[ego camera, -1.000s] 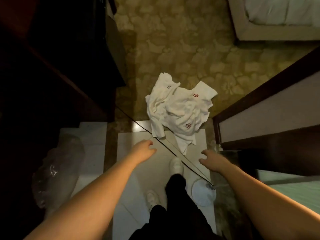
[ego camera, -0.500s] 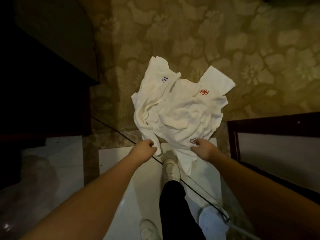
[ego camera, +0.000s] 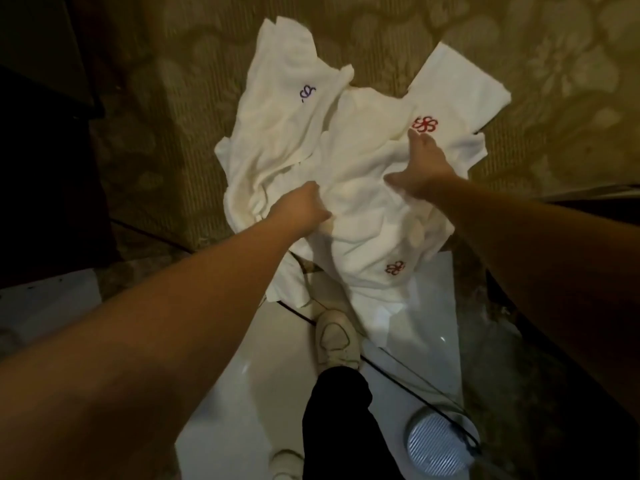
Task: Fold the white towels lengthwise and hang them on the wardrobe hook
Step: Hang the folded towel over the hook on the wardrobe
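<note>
Fingers of left hand (ego camera: 304, 211) grasping crumpled towels (ego camera: 360, 209); right hand (ego camera: 420, 168) fingers spread; heap lacks clear axis.

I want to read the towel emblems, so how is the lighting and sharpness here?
Head view: dim, warm light; the white towels stand bright, the red emblem reads clearly, the purple one is soft; left edge falls into black shadow; wide-angle bending stretches both forearms.

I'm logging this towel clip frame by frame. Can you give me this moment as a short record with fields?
setting: patterned carpet meeting white tile floor
towels: crumpled white pile on the floor, unfolded
marks: purple logo, two red logos
left hand: gripping cloth
right hand: fingers spread over pile
stage: picking up, no fold yet
</note>
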`<state>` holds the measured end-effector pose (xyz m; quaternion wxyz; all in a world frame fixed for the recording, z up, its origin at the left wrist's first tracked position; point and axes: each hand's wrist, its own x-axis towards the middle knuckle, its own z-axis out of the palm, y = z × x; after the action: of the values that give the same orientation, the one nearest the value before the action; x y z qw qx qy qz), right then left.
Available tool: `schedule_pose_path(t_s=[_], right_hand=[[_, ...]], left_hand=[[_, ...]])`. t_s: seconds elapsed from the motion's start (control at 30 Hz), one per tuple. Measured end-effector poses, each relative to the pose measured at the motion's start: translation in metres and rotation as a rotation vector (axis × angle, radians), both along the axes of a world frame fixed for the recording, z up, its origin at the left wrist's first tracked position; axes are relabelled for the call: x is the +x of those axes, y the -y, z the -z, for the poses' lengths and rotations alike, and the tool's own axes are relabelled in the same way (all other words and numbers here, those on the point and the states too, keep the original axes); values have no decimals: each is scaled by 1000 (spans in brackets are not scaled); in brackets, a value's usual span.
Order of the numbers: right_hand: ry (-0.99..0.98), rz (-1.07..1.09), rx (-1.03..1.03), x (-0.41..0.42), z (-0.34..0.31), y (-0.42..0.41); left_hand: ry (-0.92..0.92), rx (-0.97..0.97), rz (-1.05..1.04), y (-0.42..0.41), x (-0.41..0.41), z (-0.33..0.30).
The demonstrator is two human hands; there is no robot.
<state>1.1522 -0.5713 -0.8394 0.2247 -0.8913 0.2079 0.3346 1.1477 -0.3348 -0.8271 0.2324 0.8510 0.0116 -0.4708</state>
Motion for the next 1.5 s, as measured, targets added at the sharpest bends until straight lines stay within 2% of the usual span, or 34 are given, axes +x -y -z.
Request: schedule_pose_path(t_s=[0.1,0.2,0.33,0.4,0.53,0.63,0.77,0.9,1.0,1.2,1.27,1.37,1.43,1.5], right_hand=[[-141,-56,8,-14,3,0],[-133,-93,-10,-50,-9,-7],[-107,-57,36,-88,-48,-17],[-119,18,107,-98,-71,-17],[-94,58,150,-105,-120,-17],[-46,51,182,-105,-162,-26],[89,99,256,-99,-220,-40],[36,-21,310,-109,-285,-53],[-10,-180,317,-132,-327,-70],[17,-295,413,-169,-419,-104],[106,-297,403,-174,-458,-118],[381,-224,474,-181,-533,-147],[496,-300,554,-193,-591,-177],[494,-433,577,-211,-645,-209]], left_hand=[[29,54,70,-5,-18,9],[-36,33,26,-12,-41,-1],[1,43,108,-27,-68,-38],[-9,-12,24,-37,-78,-61],[-95,-120,-288,-56,-91,-112],[-54,-157,-421,-67,-94,-157],[-15,-243,-564,-82,-93,-223],[48,-384,-638,-96,-91,-303],[55,-488,-631,-110,-93,-366],[149,-592,-583,-142,-112,-483],[193,-579,-524,-155,-129,-524],[238,-602,-432,-174,-160,-585],[275,-612,-372,-187,-186,-628],[307,-648,-337,-200,-216,-670]])
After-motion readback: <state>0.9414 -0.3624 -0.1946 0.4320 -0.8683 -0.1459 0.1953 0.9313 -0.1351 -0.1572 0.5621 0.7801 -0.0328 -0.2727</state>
